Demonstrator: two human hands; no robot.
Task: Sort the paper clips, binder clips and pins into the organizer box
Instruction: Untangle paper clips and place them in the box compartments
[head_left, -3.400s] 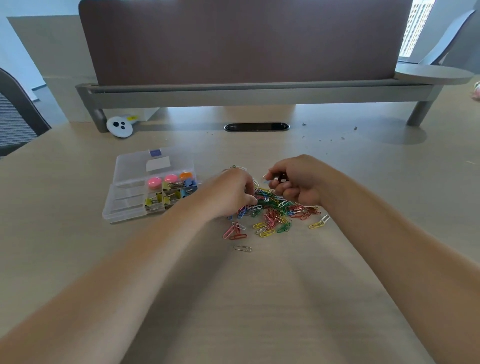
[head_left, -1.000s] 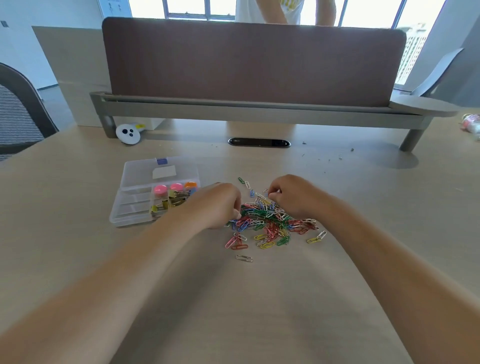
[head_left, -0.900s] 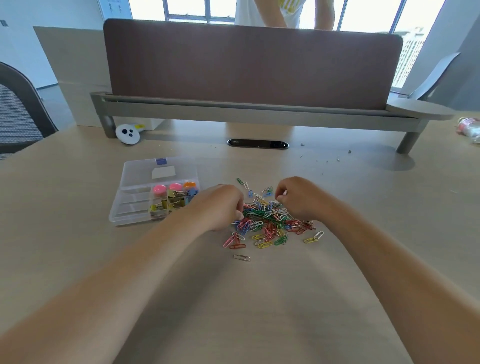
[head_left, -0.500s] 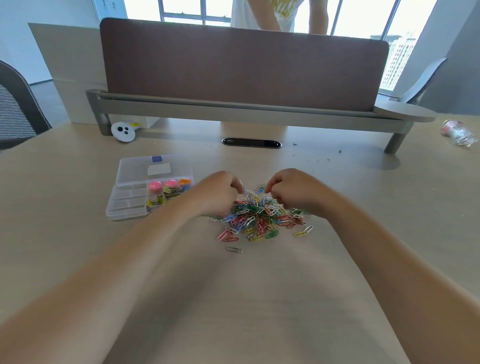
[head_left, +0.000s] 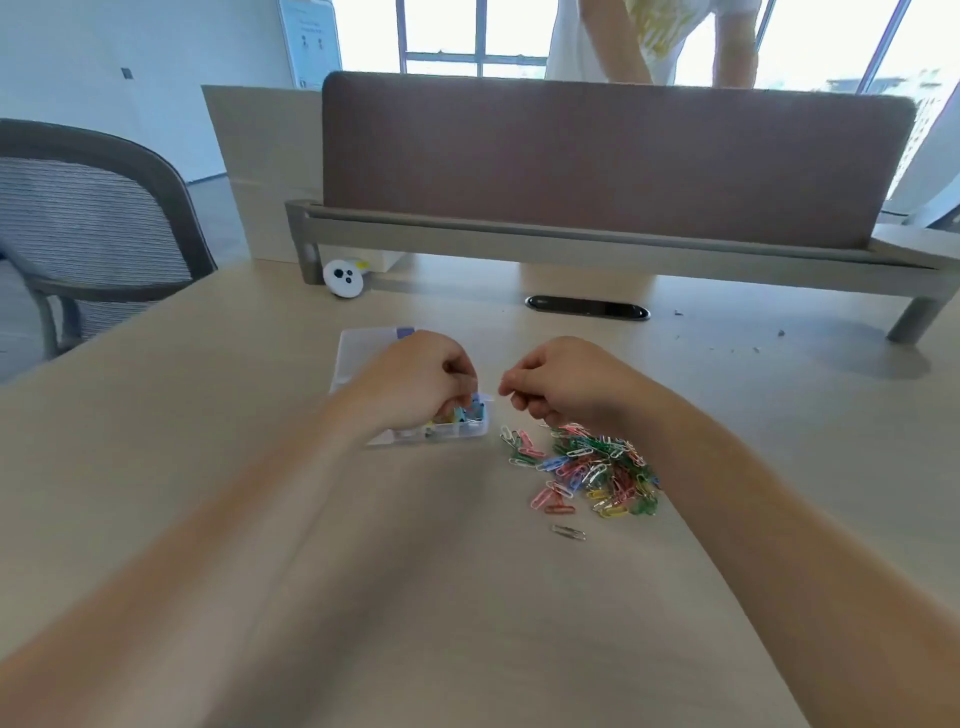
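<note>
The clear organizer box (head_left: 358, 347) lies on the desk, mostly covered by my left hand (head_left: 418, 379). That hand's curled fingertips reach down into the compartment of coloured binder clips (head_left: 470, 415) and pinch a small blue one there. My right hand (head_left: 563, 382) hovers just right of the box, thumb and fingers curled together, with nothing visible between them. Below it, a pile of coloured paper clips (head_left: 592, 467) is spread on the desk. A single silver paper clip (head_left: 568, 532) lies apart, nearer to me. The pins are hidden under my left hand.
A brown divider panel (head_left: 597, 156) on a grey rail stands across the back of the desk, with a black cable slot (head_left: 587, 307) in front of it. A white round gadget (head_left: 343, 278) sits back left. A mesh chair (head_left: 88, 228) is at left. A person stands behind the divider.
My left hand has moved left from the paper clip pile onto the organizer box. My right hand has lifted off the pile and drawn left. The camera has tilted up.
</note>
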